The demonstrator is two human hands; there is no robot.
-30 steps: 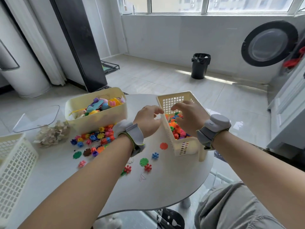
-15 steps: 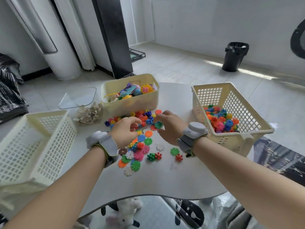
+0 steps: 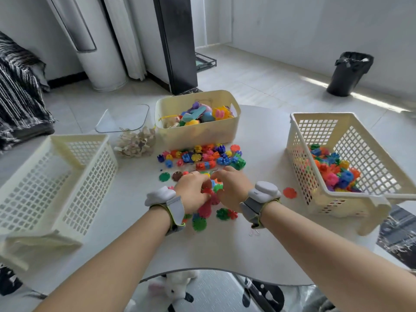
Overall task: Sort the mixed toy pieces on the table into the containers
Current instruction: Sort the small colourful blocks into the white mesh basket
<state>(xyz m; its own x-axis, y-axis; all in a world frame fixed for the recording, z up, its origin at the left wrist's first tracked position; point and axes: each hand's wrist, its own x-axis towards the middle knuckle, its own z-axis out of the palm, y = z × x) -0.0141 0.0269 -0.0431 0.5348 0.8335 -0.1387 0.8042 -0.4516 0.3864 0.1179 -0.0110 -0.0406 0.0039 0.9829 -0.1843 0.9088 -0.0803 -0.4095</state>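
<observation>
Colourful toy pieces lie mixed on the white table (image 3: pixel 258 140): a row of chunky gear blocks (image 3: pixel 202 155) in front of the solid cream bin (image 3: pixel 198 134), and flat snowflake discs (image 3: pixel 199 224) nearer me. My left hand (image 3: pixel 191 192) and my right hand (image 3: pixel 231 188) meet over the disc pile, fingers curled down around several discs; the pieces under the palms are hidden. The lattice basket (image 3: pixel 351 199) on the right holds many chunky blocks. The lattice basket (image 3: pixel 54 183) on the left shows nothing inside.
A heap of pale wooden pieces (image 3: pixel 136 143) lies left of the cream bin, which holds assorted toys. A lone orange disc (image 3: pixel 290 192) lies beside the right basket. A black waste bin (image 3: pixel 347 73) stands on the floor far right. The table's front edge curves below my forearms.
Both hands left the right basket, came back to the loose pile and drew together over the flat discs, closing on them. The view swung left and down.
</observation>
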